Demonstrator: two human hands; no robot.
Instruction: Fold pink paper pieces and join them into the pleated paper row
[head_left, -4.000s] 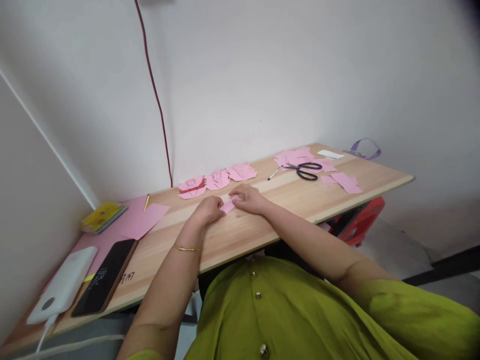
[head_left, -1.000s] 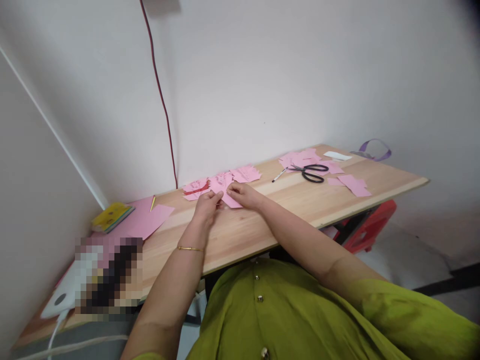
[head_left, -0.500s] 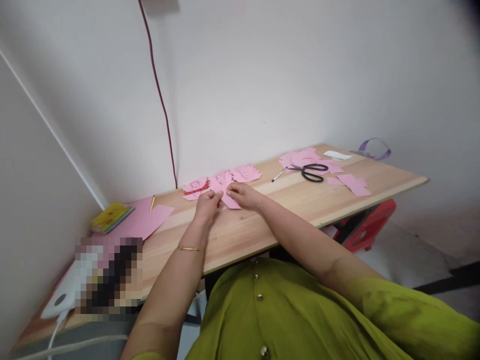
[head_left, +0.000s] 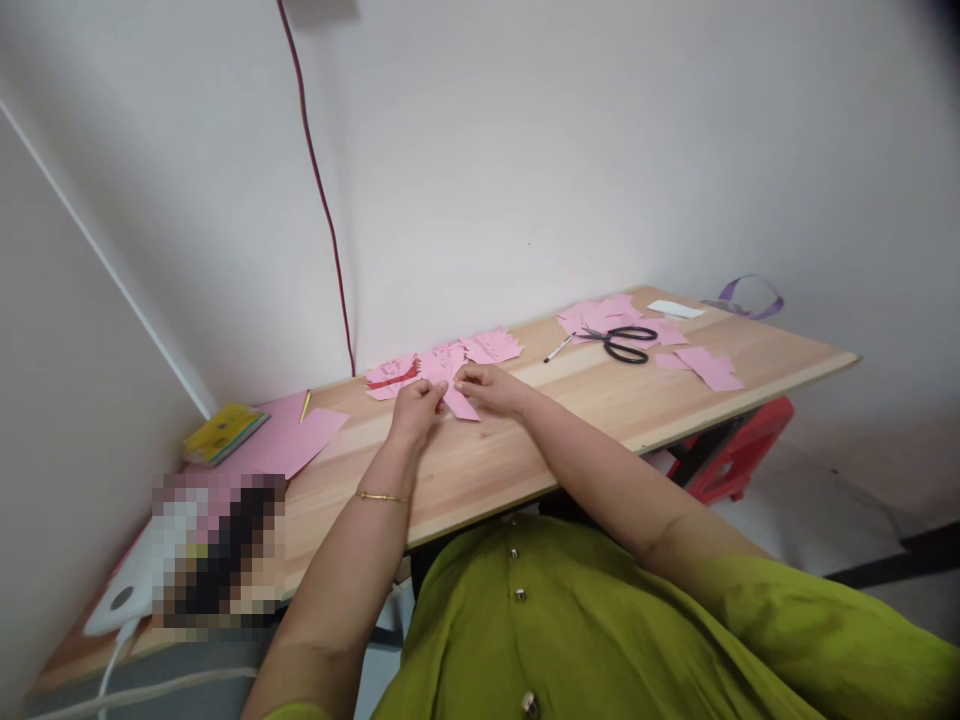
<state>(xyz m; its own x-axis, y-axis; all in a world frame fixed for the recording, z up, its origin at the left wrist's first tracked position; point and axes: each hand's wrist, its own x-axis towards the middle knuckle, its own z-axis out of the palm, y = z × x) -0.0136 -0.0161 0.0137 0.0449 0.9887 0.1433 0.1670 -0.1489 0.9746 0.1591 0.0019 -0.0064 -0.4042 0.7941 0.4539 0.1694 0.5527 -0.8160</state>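
Note:
Between my hands is a small piece of pink paper (head_left: 460, 404), its lower corner slanting down toward the table. My left hand (head_left: 421, 405) pinches its left side between thumb and fingers. From the right, my right hand (head_left: 486, 386) grips the same paper with bent fingers. Just behind lie pink paper cutouts with jagged edges: a left one (head_left: 391, 376) with a red band, a middle one (head_left: 442, 357) partly covered, and a right one (head_left: 493, 346). Dark markings show on them, too small to read.
On the right, black-handled scissors (head_left: 628, 342) and a pen (head_left: 559, 348) lie by pink scraps (head_left: 600, 315). More pink pieces (head_left: 709, 368) sit near the right edge. At left are pink sheets (head_left: 319, 437), a yellow pencil (head_left: 305, 405), a yellow pack (head_left: 225, 432) and a white device (head_left: 124, 598).
Both hands stay almost in place, still on the pink paper. Its lower corner has shifted very slightly; everything else lies as before.

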